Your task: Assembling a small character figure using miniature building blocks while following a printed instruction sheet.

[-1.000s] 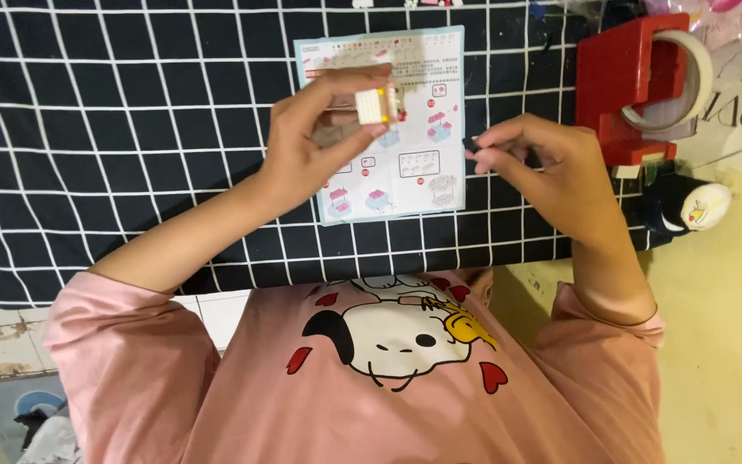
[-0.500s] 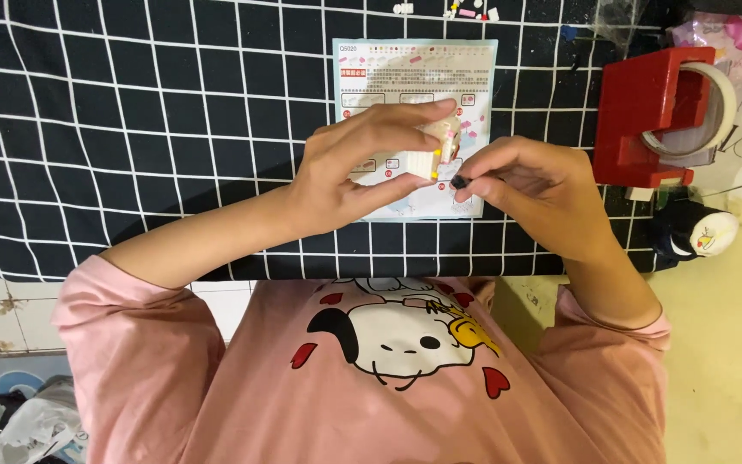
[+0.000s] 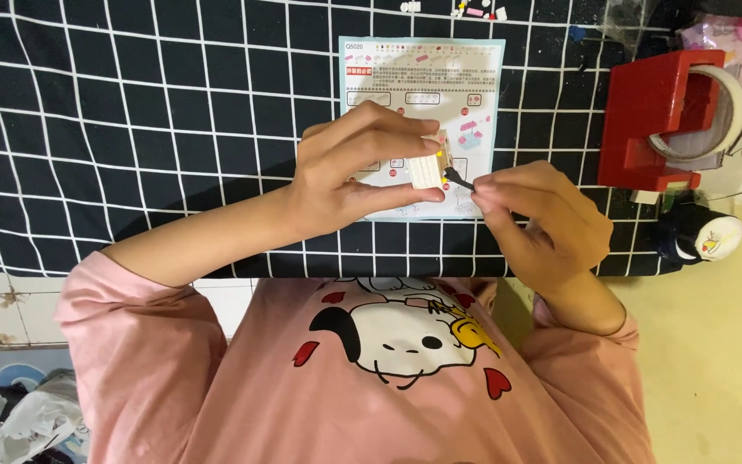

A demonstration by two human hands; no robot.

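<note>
My left hand [image 3: 358,172] holds a small cream brick model [image 3: 428,166] between thumb and fingers, above a printed instruction sheet [image 3: 422,77]. My right hand [image 3: 543,223] pinches a thin black piece [image 3: 460,180] whose tip touches the model's right side, next to a tiny yellow stud. Both hands hover over a black cloth with a white grid [image 3: 130,129]. My pink sleeves and a pink shirt with a cartoon print fill the bottom of the view.
A red tape dispenser [image 3: 659,120] with a roll of tape stands at the right. Below it lies a small black and white figure [image 3: 699,237]. Several loose small bricks [image 3: 474,10] lie at the cloth's far edge. A plastic bag [image 3: 36,425] sits at the bottom left.
My hands have come together: the right hand has brought the black piece up to the model, and the left hand has moved the model lower over the sheet.
</note>
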